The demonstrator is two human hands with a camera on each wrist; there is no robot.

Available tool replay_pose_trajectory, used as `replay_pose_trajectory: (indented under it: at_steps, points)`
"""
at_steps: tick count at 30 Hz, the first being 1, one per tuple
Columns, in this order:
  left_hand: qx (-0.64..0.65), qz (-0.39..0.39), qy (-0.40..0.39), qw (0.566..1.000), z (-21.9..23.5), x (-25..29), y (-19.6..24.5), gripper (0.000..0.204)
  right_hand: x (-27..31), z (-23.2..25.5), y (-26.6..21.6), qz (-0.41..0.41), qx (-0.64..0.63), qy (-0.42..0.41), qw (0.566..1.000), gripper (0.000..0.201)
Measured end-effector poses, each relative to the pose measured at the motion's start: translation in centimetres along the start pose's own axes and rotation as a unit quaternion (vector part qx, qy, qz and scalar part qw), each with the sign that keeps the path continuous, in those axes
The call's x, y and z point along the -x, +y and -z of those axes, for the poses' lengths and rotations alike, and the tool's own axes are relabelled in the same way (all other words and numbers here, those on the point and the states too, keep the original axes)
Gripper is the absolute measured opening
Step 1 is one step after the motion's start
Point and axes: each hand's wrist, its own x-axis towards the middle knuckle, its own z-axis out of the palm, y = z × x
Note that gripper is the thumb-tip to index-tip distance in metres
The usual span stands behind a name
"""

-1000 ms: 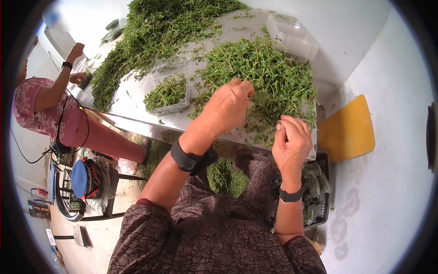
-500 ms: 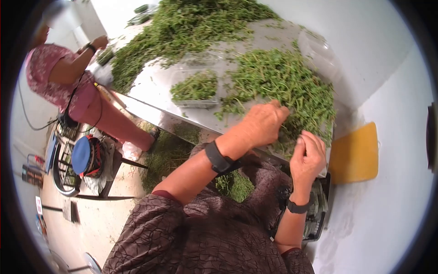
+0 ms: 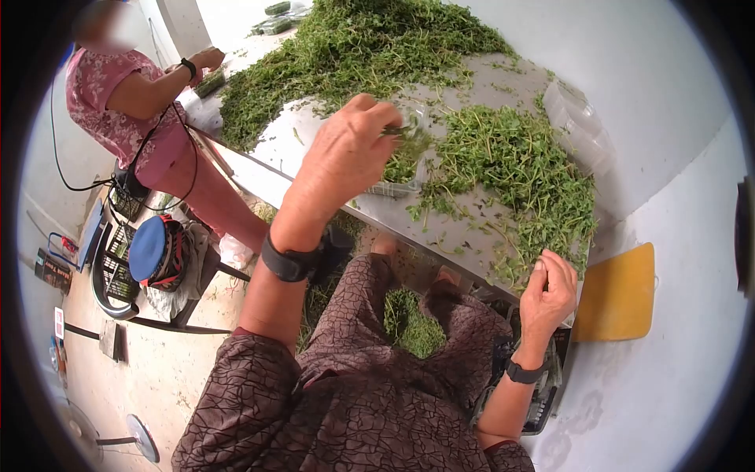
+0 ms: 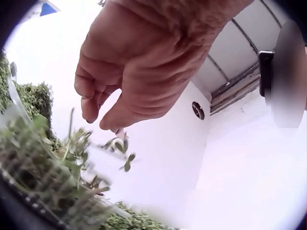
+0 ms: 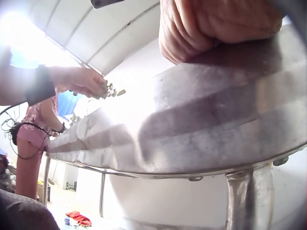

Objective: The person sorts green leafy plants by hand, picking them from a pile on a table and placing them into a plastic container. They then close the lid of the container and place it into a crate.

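In the head view my left hand [image 3: 346, 161] is over a clear plastic tub [image 3: 393, 189] partly filled with leafy green sprigs. Its fingertips pinch a small green sprig [image 5: 112, 91], which juts out past them in the right wrist view. Below the hand in the left wrist view, the tub's greens [image 4: 57, 167] are blurred. My right hand [image 3: 548, 295] rests at the table's near edge, fingers loosely bent, holding nothing visible. Beside it a loose heap of the same greens [image 3: 519, 165] spreads over the metal table [image 3: 464, 228].
A larger pile of greens [image 3: 362, 47] covers the table's far side. Clear plastic tubs [image 3: 578, 126] stand at the right, against the wall. A yellow board [image 3: 617, 295] leans below them. Another person [image 3: 118, 102] works at the left; a chair with a blue cap [image 3: 153, 248] stands behind them.
My left hand has lifted from the loose heap and moved left over the tub with a sprig. The right hand has stayed at the table edge. The head view has shifted.
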Motion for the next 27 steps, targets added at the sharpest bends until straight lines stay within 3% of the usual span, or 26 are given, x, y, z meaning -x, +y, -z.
replay_pose_trajectory:
  at_steps: [2, 7, 17, 21, 27]
  points:
    - [0.027, 0.046, 0.015, 0.998, 0.0, 0.8, -1.8, 0.021, -0.1, 0.0, -0.1, 0.002, 0.002, 0.002, 1.0, 0.012]
    - [0.04, 0.067, 0.033, 0.996, 0.7, 1.6, -2.7, 0.018, 0.0, -0.1, -0.1, -0.002, 0.004, 0.001, 1.0, 0.012]
    - [0.156, -0.052, -0.11, 0.98, -3.2, 2.1, 3.9, 0.017, -0.1, 0.0, -0.3, -0.002, 0.003, 0.009, 1.0, 0.01]
    - [0.12, -0.083, -0.152, 0.978, -6.8, 2.2, 5.0, 0.027, -0.2, 0.1, -0.4, -0.005, -0.003, 0.003, 1.0, 0.009]
    - [-0.053, -0.043, -0.158, 0.985, -10.6, 1.7, 6.2, 0.042, -0.2, 0.1, -0.1, 0.007, -0.005, 0.005, 1.0, 0.009]
